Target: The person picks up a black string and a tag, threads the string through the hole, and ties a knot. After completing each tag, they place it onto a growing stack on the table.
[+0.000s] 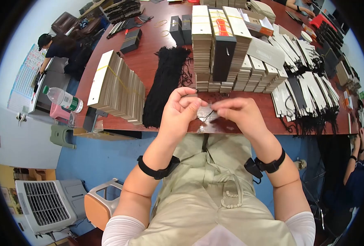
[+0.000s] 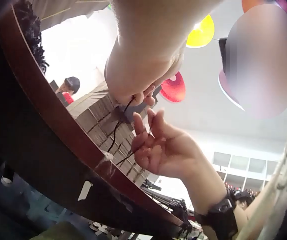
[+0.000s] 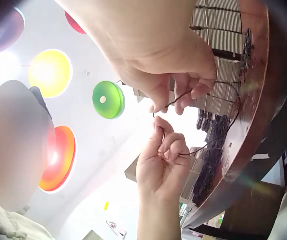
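A thin black cord [image 3: 239,102] runs between my two hands, close over the table's front edge. My left hand [image 1: 181,110] pinches one part of it between thumb and forefinger, the other fingers curled. Opposite, my right hand [image 1: 242,115] pinches another part; its fingertips are slightly blurred in the head view. In the right wrist view the cord sags in a loop beside the hands, and in the left wrist view a length of cord [image 2: 114,134] hangs from the left fingers. Left of my hands lies a bundle of black cords [image 1: 165,82].
Tall stacks of pale cards [image 1: 201,45] stand just beyond my hands, one topped by a dark box [image 1: 224,57]. A banded card stack [image 1: 116,88] is at left. White tags with black cords [image 1: 309,96] spread at right. A plastic bottle [image 1: 63,98] is at the left edge.
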The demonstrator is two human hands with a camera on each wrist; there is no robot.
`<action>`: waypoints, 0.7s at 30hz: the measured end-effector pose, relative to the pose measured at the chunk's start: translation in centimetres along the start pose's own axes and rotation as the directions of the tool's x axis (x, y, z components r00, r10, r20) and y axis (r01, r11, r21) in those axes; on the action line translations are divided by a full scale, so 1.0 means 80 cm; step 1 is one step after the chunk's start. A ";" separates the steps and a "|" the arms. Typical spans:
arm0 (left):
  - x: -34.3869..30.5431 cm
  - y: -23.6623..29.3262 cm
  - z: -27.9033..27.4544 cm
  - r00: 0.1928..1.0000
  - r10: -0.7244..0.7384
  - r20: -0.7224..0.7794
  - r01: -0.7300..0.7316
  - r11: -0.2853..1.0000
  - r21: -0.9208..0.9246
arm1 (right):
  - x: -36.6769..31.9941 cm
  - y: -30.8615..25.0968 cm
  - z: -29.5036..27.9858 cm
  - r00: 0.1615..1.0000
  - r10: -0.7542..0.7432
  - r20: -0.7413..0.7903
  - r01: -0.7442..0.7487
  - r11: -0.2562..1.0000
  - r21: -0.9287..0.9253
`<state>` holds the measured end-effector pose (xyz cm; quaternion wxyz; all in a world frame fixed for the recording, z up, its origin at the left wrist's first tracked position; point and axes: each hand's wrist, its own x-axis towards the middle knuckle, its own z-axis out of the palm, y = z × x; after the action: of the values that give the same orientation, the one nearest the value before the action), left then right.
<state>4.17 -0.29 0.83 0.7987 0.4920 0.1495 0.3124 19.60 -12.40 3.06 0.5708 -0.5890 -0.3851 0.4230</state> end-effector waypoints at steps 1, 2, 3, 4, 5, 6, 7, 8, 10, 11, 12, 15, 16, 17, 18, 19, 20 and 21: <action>-0.005 -0.003 0.001 0.997 0.030 0.068 -0.033 0.998 0.044 | 0.005 0.005 0.004 0.998 -0.066 -0.015 0.067 0.997 0.034; -0.010 -0.006 0.006 0.996 0.049 0.074 -0.055 0.995 0.086 | 0.007 0.008 0.007 0.991 -0.131 -0.031 0.133 0.989 0.066; -0.015 -0.008 0.014 0.994 0.070 0.078 -0.080 0.989 0.127 | 0.006 0.008 0.007 0.994 -0.111 -0.021 0.113 0.987 0.110; -0.018 -0.008 0.019 0.992 0.096 0.082 -0.109 0.980 0.168 | 0.005 0.007 0.008 0.996 -0.093 -0.008 0.093 0.985 0.143; -0.022 -0.007 0.020 0.994 0.071 0.088 -0.084 0.983 0.161 | 0.004 0.006 0.010 0.997 -0.075 0.005 0.073 0.982 0.175; -0.024 -0.006 0.021 0.994 0.061 0.093 -0.075 0.985 0.155 | 0.002 0.005 0.011 0.998 -0.058 0.021 0.053 0.977 0.206; -0.026 -0.006 0.021 0.994 0.054 0.096 -0.068 0.986 0.150 | 0.001 0.005 0.013 0.998 -0.051 0.033 0.043 0.974 0.222; -0.027 -0.005 0.021 0.994 0.046 0.101 -0.061 0.987 0.146 | -0.001 0.005 0.014 0.998 -0.045 0.045 0.033 0.971 0.238; -0.030 -0.003 0.018 0.995 -0.011 0.096 -0.010 0.978 0.207 | -0.002 0.006 0.016 0.996 -0.059 0.061 0.043 0.969 0.242; -0.031 -0.004 0.018 0.995 -0.041 0.093 0.018 0.972 0.236 | -0.003 0.008 0.016 0.995 -0.078 0.065 0.061 0.971 0.232; -0.030 -0.009 0.019 0.993 0.046 0.113 -0.074 0.963 0.258 | -0.004 0.009 0.016 0.993 -0.093 0.069 0.076 0.972 0.222; -0.022 -0.023 0.031 0.965 0.200 0.172 -0.237 0.943 0.234 | -0.005 0.008 0.017 0.984 -0.173 0.032 0.160 0.956 0.246; -0.020 -0.021 0.038 0.966 0.184 0.182 -0.215 0.961 0.173 | -0.004 0.007 0.017 0.984 -0.178 0.007 0.171 0.957 0.233; -0.019 -0.021 0.042 0.966 0.167 0.199 -0.191 0.976 0.104 | -0.003 0.006 0.017 0.984 -0.180 -0.015 0.179 0.959 0.221; -0.018 -0.022 0.046 0.965 0.151 0.216 -0.162 0.986 0.035 | -0.003 0.003 0.016 0.982 -0.185 -0.036 0.189 0.960 0.207; -0.016 -0.023 0.050 0.959 0.140 0.247 -0.134 0.990 -0.042 | -0.009 -0.010 0.012 0.998 -0.061 0.004 0.057 0.962 0.267; -0.014 -0.024 0.053 0.951 0.132 0.281 -0.102 0.988 -0.118 | -0.009 -0.008 0.009 0.994 -0.106 -0.025 0.109 0.968 0.227; -0.012 -0.028 0.042 0.954 0.040 0.298 0.036 0.969 -0.246 | -0.007 -0.005 0.006 0.987 -0.154 -0.053 0.161 0.970 0.184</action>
<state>6.04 -3.94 0.38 0.8671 0.4299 -0.0144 0.2511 18.93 -12.72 3.47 0.6630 -0.5081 -0.3778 0.3994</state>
